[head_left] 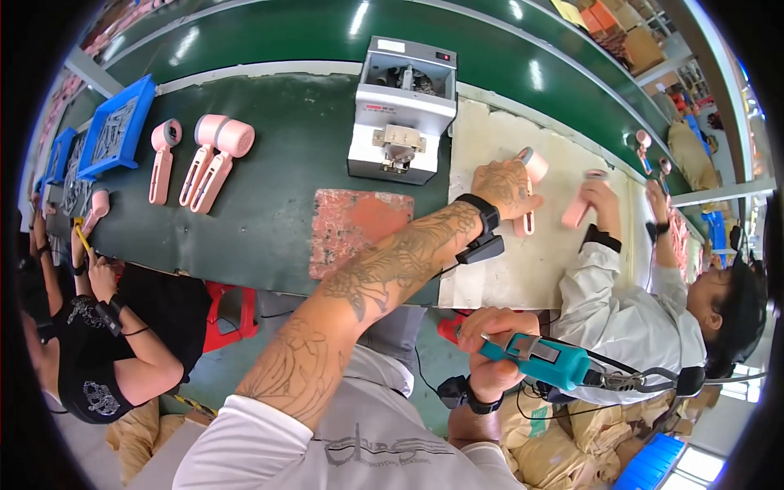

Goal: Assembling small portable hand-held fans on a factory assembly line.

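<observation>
My left hand (502,189) reaches across to the right and is closed round a pink handheld fan (535,166). The fan's round head and the end of its handle show past my fingers, over the pale mat. Lower down, near the table's front edge, my right hand (494,347) grips a teal electric screwdriver (549,361). A metal lever runs along the screwdriver's side, and a cable and strap leave its rear end toward the right. Just beyond my left forearm stands a grey screw feeder (400,110) with screws in its top tray.
Several pink fans (219,159) lie on the dark green mat at left, near a blue tray (117,131) of metal parts. A worn red pad (359,229) lies before the feeder. At right, a co-worker's hand (603,204) holds another fan; another person sits at left.
</observation>
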Demonstrator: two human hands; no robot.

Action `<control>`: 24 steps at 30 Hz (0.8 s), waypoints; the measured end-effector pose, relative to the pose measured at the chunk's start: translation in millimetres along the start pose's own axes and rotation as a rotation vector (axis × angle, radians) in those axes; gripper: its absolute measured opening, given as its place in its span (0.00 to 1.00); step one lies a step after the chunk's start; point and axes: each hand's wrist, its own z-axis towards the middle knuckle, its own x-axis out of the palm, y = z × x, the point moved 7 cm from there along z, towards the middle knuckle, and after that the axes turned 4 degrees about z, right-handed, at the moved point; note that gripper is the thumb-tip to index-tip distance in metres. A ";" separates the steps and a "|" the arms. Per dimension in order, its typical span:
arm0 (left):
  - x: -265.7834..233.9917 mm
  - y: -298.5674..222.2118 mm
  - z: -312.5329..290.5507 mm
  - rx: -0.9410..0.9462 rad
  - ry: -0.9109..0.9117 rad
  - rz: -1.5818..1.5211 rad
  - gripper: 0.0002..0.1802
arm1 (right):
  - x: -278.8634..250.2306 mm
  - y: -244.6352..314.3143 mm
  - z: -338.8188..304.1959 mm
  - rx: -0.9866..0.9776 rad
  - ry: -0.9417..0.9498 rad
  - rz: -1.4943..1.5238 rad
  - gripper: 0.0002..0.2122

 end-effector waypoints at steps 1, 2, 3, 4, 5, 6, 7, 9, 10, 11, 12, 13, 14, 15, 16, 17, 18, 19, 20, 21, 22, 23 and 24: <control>-1.6 4.4 -3.5 -0.052 0.044 -0.043 0.36 | -0.9 0.5 0.5 -0.008 0.000 -0.008 0.32; -7.5 3.9 -7.7 -0.012 -0.021 -0.069 0.30 | -1.7 -0.3 1.7 -0.006 -0.008 -0.007 0.32; -14.4 8.1 -17.3 -0.020 -0.019 -0.066 0.30 | -2.1 -1.5 3.9 -0.010 -0.020 0.001 0.29; -23.1 4.9 -27.1 0.017 -0.025 -0.122 0.27 | -7.0 -3.0 8.0 -0.018 -0.036 0.004 0.26; -32.9 4.1 -39.6 0.050 -0.031 -0.177 0.24 | -12.3 -6.9 11.4 -0.016 -0.039 0.007 0.26; -45.6 2.8 -57.7 0.121 -0.059 -0.254 0.22 | -23.0 -12.9 12.9 -0.013 -0.078 -0.076 0.21; -59.9 3.7 -81.2 0.186 -0.083 -0.332 0.19 | -31.2 -18.7 13.3 -0.004 -0.119 -0.157 0.17; -85.4 12.8 -121.8 0.225 -0.189 -0.338 0.16 | -40.9 -28.6 21.9 -0.029 -0.131 -0.291 0.19; -95.7 19.3 -140.4 0.188 -0.210 -0.303 0.15 | -41.1 -32.2 29.7 -0.056 -0.120 -0.294 0.22; -106.8 24.6 -157.4 0.150 -0.231 -0.268 0.15 | -40.7 -35.3 38.3 -0.081 -0.109 -0.298 0.25; -121.4 25.2 -173.0 0.136 -0.200 -0.185 0.14 | -38.2 -37.0 46.5 -0.024 -0.113 -0.376 0.30; -124.3 36.4 -183.9 0.113 -0.197 -0.176 0.14 | -36.0 -38.3 53.2 0.031 -0.114 -0.460 0.36; -128.8 43.2 -195.6 0.175 -0.247 -0.159 0.13 | -35.1 -41.7 55.2 0.019 -0.119 -0.458 0.36; -134.3 46.4 -208.0 0.236 -0.298 -0.142 0.13 | -28.9 -42.0 59.1 0.062 -0.087 -0.417 0.35; -133.5 58.0 -218.9 0.099 -0.227 -0.270 0.13 | -25.8 -43.2 61.8 0.077 -0.076 -0.387 0.34; -131.4 63.2 -231.8 0.078 -0.228 -0.269 0.13 | -21.6 -45.6 63.2 0.093 -0.065 -0.360 0.33; -124.1 75.6 -240.2 -0.064 -0.173 -0.504 0.14 | -15.3 -47.9 64.8 0.105 -0.050 -0.363 0.33; -116.0 84.7 -249.0 -0.201 -0.116 -0.741 0.15 | -9.7 -47.7 66.2 0.089 -0.044 -0.374 0.32; -107.0 84.3 -260.4 -0.283 0.007 -0.980 0.18 | -4.9 -47.7 67.4 0.070 -0.038 -0.387 0.31; -101.5 84.7 -267.8 -0.287 -0.005 -0.991 0.18 | -0.9 -51.1 68.4 0.076 -0.023 -0.392 0.31; -90.7 86.3 -275.3 -0.320 -0.031 -1.209 0.18 | 2.5 -52.0 69.3 0.045 -0.030 -0.411 0.30; -81.8 87.7 -280.5 -0.347 -0.057 -1.428 0.19 | 5.9 -51.7 70.8 0.012 -0.036 -0.431 0.29; -77.9 86.9 -284.7 -0.335 -0.030 -1.523 0.20 | 11.1 -52.7 71.0 0.016 -0.028 -0.440 0.29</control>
